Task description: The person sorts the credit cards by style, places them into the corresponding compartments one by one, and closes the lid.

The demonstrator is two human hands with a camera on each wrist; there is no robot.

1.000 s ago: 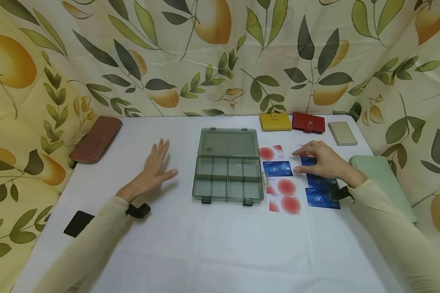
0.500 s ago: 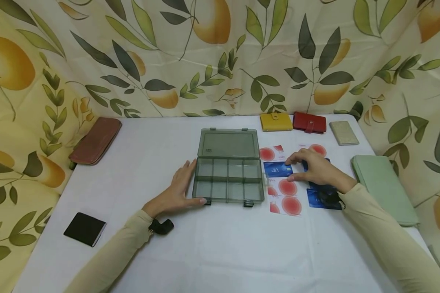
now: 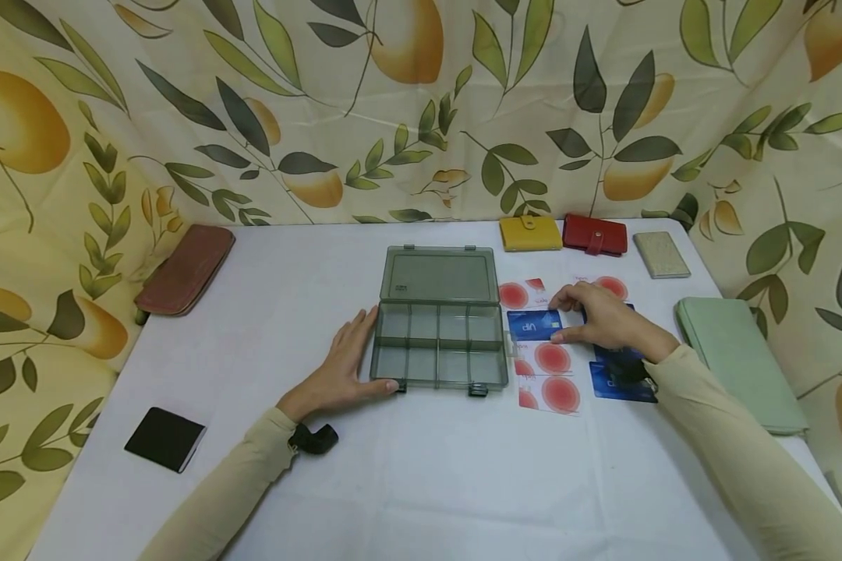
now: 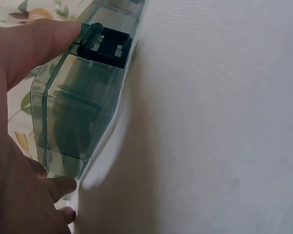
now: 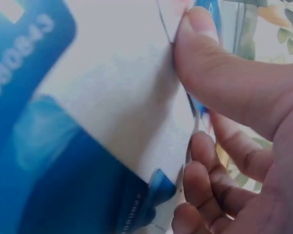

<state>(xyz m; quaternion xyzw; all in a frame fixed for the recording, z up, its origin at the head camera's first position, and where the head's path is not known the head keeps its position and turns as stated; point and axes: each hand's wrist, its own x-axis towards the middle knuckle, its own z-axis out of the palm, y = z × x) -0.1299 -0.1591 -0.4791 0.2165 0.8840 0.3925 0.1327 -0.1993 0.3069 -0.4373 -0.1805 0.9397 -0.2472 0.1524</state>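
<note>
Blue card (image 3: 531, 324) sits just right of the open grey compartment box (image 3: 437, 327), and that box is our landmark. Far left of it lie a brown wallet (image 3: 185, 269) and a black pad (image 3: 164, 439). Left hand (image 3: 345, 368) rests flat against the box's left wall, fingers straight, thumb at the front latch. Right of the box, the right hand (image 3: 599, 318) pinches the blue card's right edge between thumb and fingertips, with red-spotted cards (image 3: 549, 376) just beside it.
</note>
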